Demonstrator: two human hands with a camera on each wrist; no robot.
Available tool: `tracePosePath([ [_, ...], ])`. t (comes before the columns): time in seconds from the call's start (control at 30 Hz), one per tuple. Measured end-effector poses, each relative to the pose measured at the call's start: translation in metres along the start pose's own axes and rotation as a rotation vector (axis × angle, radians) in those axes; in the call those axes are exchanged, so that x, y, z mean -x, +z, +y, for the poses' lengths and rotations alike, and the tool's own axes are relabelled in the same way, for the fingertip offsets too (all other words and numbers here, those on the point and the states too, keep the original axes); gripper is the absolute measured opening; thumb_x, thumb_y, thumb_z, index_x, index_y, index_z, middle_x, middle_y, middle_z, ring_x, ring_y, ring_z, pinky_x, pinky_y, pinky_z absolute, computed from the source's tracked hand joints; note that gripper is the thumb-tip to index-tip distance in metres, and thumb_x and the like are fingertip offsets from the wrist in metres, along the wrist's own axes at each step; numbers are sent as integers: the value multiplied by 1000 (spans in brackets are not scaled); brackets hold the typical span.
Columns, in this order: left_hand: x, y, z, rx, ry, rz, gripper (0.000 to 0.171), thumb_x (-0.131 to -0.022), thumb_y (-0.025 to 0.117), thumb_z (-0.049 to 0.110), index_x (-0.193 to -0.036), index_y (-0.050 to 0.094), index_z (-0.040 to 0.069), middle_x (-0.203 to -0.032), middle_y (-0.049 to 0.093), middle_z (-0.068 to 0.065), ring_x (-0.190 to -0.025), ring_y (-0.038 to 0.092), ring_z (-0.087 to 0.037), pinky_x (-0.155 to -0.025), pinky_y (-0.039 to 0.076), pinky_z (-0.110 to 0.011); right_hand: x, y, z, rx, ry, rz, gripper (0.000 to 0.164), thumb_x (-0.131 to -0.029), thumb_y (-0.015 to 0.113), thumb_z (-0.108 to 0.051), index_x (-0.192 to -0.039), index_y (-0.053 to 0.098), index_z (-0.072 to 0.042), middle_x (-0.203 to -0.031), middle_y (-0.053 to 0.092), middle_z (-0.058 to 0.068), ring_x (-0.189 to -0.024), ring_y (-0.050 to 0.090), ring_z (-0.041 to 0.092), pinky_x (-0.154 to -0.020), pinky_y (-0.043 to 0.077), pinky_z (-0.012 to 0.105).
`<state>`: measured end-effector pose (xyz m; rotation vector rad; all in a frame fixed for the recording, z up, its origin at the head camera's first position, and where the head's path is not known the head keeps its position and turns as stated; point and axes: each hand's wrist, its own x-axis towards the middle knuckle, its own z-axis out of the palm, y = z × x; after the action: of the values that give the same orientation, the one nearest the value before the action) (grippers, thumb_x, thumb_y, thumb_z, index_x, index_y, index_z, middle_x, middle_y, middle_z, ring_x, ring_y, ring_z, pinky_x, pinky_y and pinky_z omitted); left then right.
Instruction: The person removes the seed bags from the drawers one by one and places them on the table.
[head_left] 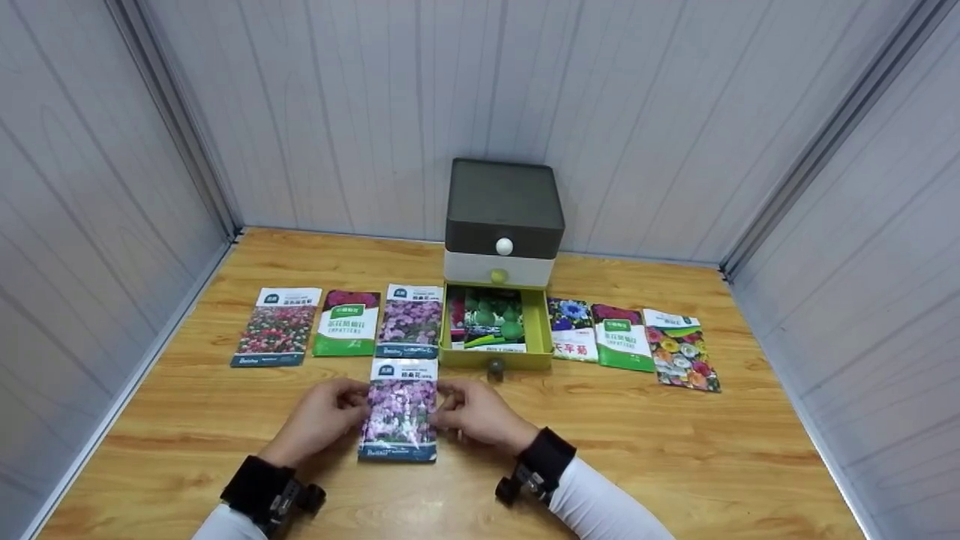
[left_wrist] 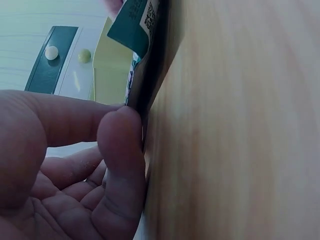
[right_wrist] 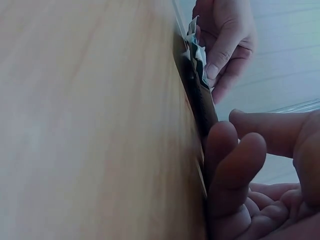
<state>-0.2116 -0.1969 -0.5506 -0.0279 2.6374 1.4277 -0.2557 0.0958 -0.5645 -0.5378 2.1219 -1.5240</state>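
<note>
A seed packet with purple flowers lies in front of the drawer box, in the middle of the head view. The left hand pinches its left edge; in the left wrist view the thumb and forefinger meet at that edge, close over the table. At the opposite edge, the right hand grips the packet between thumb and fingers. A matching purple-flower packet lies directly behind. Beside it, the bottom green drawer is pulled out, with seed packets lying in it.
The drawer box stands near the back wall, its upper drawers closed. To its left lie a red-flower packet and a green-and-white packet. On its right are a blue-flower packet, another green-and-white packet and a multicoloured-flower packet.
</note>
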Motion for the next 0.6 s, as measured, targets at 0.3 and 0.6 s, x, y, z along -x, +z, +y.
tracePosePath([
  [0.3, 0, -1, -1, -11, -10, 6, 37, -97, 81, 4, -131, 74, -7, -100, 75, -6, -92, 69, -20, -76, 60, -35, 1, 2, 0, 2, -24, -5, 71, -98, 83, -8, -158, 51, 11, -91, 81, 5, -64, 68, 13, -51, 54, 21],
  [0.6, 0, -3, 0, 49, -70, 10, 39, -100, 80, 11, -134, 72, -7, -103, 74, -9, -87, 69, -21, -71, 60, -34, 2, 1, 0, -11, 11, 4, 74, -96, 85, -7, -159, 50, 10, -92, 80, 5, -64, 67, 12, -52, 55, 22],
])
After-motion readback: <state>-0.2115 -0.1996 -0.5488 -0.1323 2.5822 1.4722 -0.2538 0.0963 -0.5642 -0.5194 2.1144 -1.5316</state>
